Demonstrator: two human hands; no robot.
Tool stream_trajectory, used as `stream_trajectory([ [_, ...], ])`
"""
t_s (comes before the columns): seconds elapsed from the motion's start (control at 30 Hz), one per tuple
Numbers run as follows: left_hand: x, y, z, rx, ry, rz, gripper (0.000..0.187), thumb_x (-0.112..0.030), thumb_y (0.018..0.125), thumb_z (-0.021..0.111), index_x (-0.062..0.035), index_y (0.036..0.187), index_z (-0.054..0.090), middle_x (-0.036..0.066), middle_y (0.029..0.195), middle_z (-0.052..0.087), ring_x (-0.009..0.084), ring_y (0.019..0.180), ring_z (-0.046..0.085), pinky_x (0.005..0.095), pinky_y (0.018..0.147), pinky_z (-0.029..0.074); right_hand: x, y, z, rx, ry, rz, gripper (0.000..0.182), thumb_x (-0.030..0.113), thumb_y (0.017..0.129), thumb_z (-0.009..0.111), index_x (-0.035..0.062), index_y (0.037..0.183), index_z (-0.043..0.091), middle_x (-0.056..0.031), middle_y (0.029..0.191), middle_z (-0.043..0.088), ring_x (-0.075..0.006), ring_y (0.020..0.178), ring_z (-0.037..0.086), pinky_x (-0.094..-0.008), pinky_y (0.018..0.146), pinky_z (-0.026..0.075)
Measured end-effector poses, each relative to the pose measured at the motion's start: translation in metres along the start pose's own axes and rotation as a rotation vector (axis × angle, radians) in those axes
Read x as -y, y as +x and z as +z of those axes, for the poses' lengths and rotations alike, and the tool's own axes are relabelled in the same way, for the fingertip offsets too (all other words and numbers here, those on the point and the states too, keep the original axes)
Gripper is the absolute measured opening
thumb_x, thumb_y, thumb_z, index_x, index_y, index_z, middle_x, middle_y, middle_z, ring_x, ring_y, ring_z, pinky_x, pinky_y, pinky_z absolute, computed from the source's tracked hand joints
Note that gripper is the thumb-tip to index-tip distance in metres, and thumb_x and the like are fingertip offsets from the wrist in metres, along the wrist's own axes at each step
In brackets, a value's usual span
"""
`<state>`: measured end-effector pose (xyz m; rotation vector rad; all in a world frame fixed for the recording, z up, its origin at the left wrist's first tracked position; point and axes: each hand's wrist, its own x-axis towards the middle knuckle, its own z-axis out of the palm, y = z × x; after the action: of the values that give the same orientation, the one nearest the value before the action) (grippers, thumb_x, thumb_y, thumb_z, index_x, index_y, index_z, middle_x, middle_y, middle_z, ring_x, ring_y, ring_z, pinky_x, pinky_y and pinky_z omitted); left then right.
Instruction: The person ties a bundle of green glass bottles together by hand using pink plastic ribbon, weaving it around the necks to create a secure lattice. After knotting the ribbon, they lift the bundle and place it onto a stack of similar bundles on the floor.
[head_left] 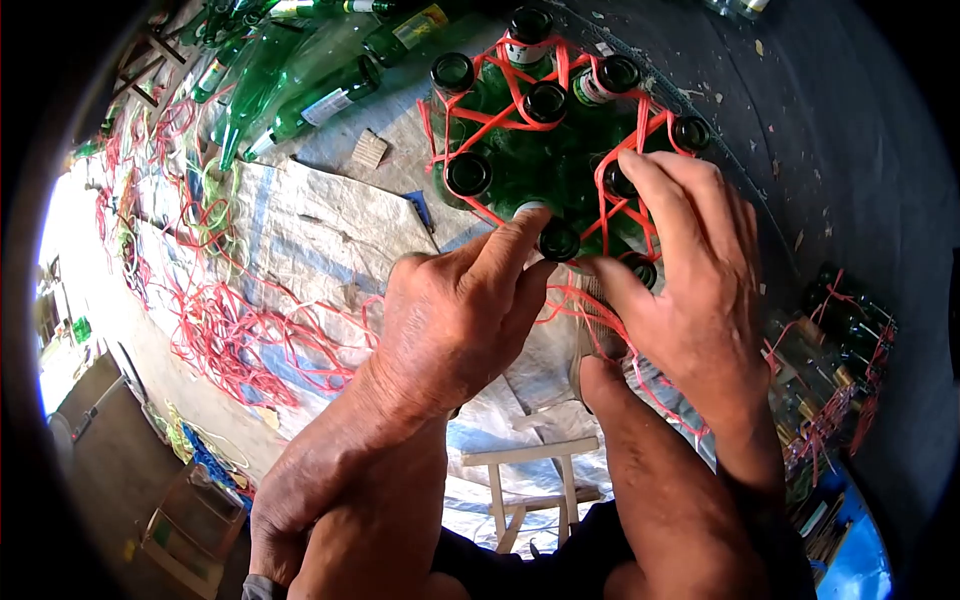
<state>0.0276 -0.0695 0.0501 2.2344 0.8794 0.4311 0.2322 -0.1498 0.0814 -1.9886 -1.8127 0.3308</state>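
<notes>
At least nine green bottles point(558, 240), upright, bundled in red twine point(563, 62), at fingertips of two hands: left hand point(450, 310) curled, can't tell if pinching; right hand point(690, 270) spread, ungripping, over right-side bottles.

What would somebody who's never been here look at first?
Probably the bunch of green bottles standing upright at the top middle, with bright red string zigzagging around their necks. The left hand and right hand reach in at the bunch's near side. Next might come the big messy tangle of pinkish-red string on the left, below more green bottles lying down.
</notes>
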Motion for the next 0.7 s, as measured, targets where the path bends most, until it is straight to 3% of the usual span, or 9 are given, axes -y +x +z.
stream_trajectory([
  [0.33, 0.001, -0.002, -0.001, 0.012, -0.04, -0.027, 0.041, -0.009, 0.092, 0.079, -0.0011, 0.131, 0.068, 0.016, 0.083, 0.074, 0.0351, 0.069, 0.074, 0.0442, 0.056, 0.059, 0.003, -0.001, 0.013, -0.053, 0.014, 0.062, 0.08, 0.009, 0.068, 0.095, 0.0075, 0.143, 0.065, -0.012, 0.134, 0.064, -0.0358, 0.123, 0.063, -0.0464, 0.105, 0.048],
  [0.43, 0.0, -0.005, 0.001, -0.015, -0.086, -0.062, 0.043, -0.003, 0.093, 0.079, -0.0032, 0.135, 0.07, 0.012, 0.072, 0.064, 0.0207, 0.058, 0.064, 0.034, 0.057, 0.051, 0.005, -0.002, 0.016, -0.064, 0.005, 0.075, 0.082, 0.009, 0.068, 0.095, 0.008, 0.143, 0.064, -0.012, 0.135, 0.064, -0.0362, 0.124, 0.062, -0.0472, 0.106, 0.047],
  [0.7, -0.006, -0.003, -0.008, -0.016, 0.073, 0.027, 0.039, -0.004, 0.092, 0.081, -0.0034, 0.13, 0.071, 0.011, 0.073, 0.066, 0.0255, 0.059, 0.068, 0.037, 0.055, 0.053, 0.0, -0.004, 0.017, -0.08, 0.033, 0.048, 0.081, 0.011, 0.069, 0.095, 0.0086, 0.143, 0.063, -0.0117, 0.137, 0.063, -0.0358, 0.125, 0.061, -0.0473, 0.107, 0.046],
])
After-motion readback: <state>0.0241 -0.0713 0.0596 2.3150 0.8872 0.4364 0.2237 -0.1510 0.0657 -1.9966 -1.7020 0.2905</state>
